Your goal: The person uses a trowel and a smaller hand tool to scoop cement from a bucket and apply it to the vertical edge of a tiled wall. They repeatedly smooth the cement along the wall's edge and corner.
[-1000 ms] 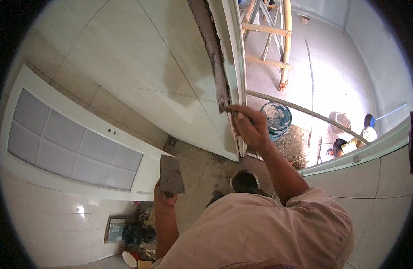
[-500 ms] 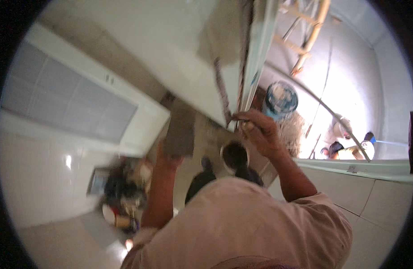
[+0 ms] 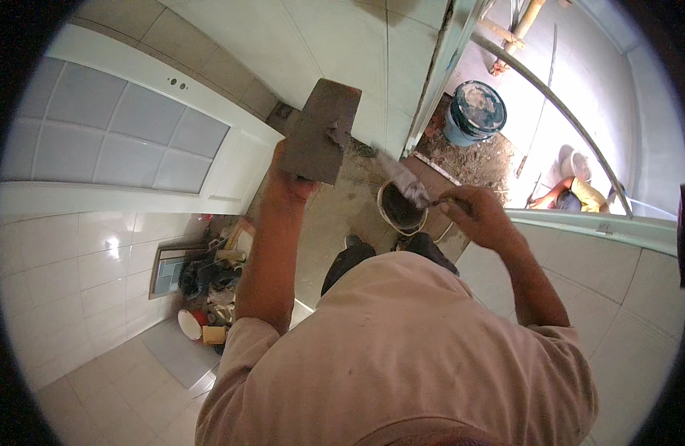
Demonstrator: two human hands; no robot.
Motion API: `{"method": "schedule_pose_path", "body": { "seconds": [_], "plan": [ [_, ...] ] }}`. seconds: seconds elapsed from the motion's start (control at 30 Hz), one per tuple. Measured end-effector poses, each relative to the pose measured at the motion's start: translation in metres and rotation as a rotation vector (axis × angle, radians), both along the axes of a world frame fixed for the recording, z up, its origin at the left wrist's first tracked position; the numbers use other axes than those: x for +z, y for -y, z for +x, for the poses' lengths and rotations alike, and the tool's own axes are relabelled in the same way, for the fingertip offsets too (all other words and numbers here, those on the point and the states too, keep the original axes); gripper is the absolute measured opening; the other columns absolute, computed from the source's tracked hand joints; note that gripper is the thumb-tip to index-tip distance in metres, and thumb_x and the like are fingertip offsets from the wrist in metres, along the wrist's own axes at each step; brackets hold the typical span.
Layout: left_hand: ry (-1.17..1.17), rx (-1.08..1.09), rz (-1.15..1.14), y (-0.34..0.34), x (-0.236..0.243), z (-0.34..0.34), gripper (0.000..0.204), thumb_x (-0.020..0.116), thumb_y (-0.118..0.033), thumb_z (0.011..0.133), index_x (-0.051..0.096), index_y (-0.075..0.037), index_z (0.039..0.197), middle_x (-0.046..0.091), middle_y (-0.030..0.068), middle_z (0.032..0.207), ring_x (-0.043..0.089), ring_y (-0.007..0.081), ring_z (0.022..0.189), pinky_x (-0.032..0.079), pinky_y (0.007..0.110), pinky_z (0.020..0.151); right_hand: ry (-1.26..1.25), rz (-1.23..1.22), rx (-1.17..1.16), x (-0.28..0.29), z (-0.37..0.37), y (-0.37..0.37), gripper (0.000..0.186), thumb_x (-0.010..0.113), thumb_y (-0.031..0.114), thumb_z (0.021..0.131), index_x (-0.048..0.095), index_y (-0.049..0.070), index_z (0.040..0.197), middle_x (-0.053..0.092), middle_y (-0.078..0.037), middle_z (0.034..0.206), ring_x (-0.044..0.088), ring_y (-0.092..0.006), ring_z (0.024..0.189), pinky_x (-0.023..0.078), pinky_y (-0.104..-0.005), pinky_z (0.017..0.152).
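My left hand (image 3: 296, 182) is closed under a flat, mortar-stained hawk (image 3: 318, 137), which is held out in front of me. A small lump of mortar (image 3: 336, 134) clings near its right edge. In my right hand (image 3: 476, 213), the fingers wrap the handle of a trowel (image 3: 406, 181). The blade is coated with pale grey mortar and smeared by motion, and points forward and left, apart from the hawk. Below the trowel, in front of my feet, stands a bucket (image 3: 385, 215) with a light rim and a dark inside.
Ahead rises a tiled wall (image 3: 342, 37), ending at a pale frame (image 3: 440, 82). Past it are a blue lidded bucket (image 3: 472, 119), a bamboo ladder (image 3: 522, 30) and a crouching person (image 3: 584, 195). A panelled white door (image 3: 231, 160) stands left, above piled tools and debris (image 3: 216, 279).
My left hand has lifted the hawk forward and to the right. My right hand has drawn the trowel back from the wall's edge, to the right and over the bucket. The view has shifted too.
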State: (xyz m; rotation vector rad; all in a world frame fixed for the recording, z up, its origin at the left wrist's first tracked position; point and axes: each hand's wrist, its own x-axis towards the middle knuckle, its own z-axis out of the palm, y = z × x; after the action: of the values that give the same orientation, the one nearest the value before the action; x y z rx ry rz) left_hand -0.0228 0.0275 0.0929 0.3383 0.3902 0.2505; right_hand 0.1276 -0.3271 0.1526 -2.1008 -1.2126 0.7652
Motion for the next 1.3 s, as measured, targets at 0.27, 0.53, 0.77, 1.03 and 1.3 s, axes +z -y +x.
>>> {"method": "schedule_pose_path", "body": {
  "seconds": [0.27, 0.53, 0.77, 1.03, 1.3],
  "plan": [
    [0.006, -0.31, 0.141, -0.038, -0.006, -0.05, 0.037, 0.048, -0.024, 0.099, 0.063, 0.001, 0.121, 0.07, 0.0186, 0.115, 0.07, 0.0285, 0.106, 0.061, 0.046, 0.086, 0.036, 0.188, -0.292, 0.0, -0.036, -0.056, 0.035, 0.053, 0.023, 0.105, 0.066, -0.001, 0.125, 0.07, -0.015, 0.09, 0.066, -0.0203, 0.079, 0.055, -0.0372, 0.073],
    [-0.602, -0.245, 0.487, 0.002, 0.043, -0.026, 0.031, 0.047, -0.025, 0.101, 0.064, -0.002, 0.11, 0.07, 0.0107, 0.097, 0.069, 0.0248, 0.085, 0.058, 0.04, 0.072, -0.529, 0.09, -0.33, -0.032, -0.133, -0.072, 0.035, 0.051, 0.027, 0.106, 0.069, -0.001, 0.113, 0.067, -0.01, 0.075, 0.058, -0.0143, 0.056, 0.047, -0.0311, 0.053],
    [-0.613, -0.077, 0.439, -0.032, -0.043, 0.003, 0.038, 0.055, -0.039, 0.102, 0.064, -0.006, 0.119, 0.065, 0.0131, 0.115, 0.064, 0.0245, 0.105, 0.056, 0.04, 0.086, -1.392, 0.344, -0.328, -0.055, -0.124, -0.057, 0.041, 0.055, 0.037, 0.103, 0.066, -0.002, 0.111, 0.062, -0.009, 0.077, 0.056, -0.0152, 0.06, 0.048, -0.0307, 0.053],
    [-0.865, -0.046, 0.286, -0.057, -0.095, -0.108, 0.041, 0.051, -0.043, 0.1, 0.061, -0.014, 0.128, 0.065, 0.0068, 0.125, 0.063, 0.0298, 0.112, 0.053, 0.053, 0.089, -0.964, 1.118, -0.407, 0.037, 0.023, -0.07, 0.039, 0.052, 0.029, 0.105, 0.06, -0.004, 0.123, 0.062, -0.011, 0.086, 0.057, -0.0152, 0.061, 0.05, -0.0286, 0.055],
    [-1.005, 0.272, 0.08, -0.054, -0.163, -0.23, 0.044, 0.052, -0.046, 0.098, 0.058, -0.019, 0.133, 0.062, 0.0066, 0.13, 0.062, 0.0318, 0.111, 0.052, 0.054, 0.088, -0.266, 1.098, -0.484, 0.038, 0.127, -0.113, 0.032, 0.055, 0.022, 0.103, 0.065, -0.005, 0.118, 0.058, -0.005, 0.074, 0.055, -0.0119, 0.059, 0.046, -0.0285, 0.055]
  ]
}}
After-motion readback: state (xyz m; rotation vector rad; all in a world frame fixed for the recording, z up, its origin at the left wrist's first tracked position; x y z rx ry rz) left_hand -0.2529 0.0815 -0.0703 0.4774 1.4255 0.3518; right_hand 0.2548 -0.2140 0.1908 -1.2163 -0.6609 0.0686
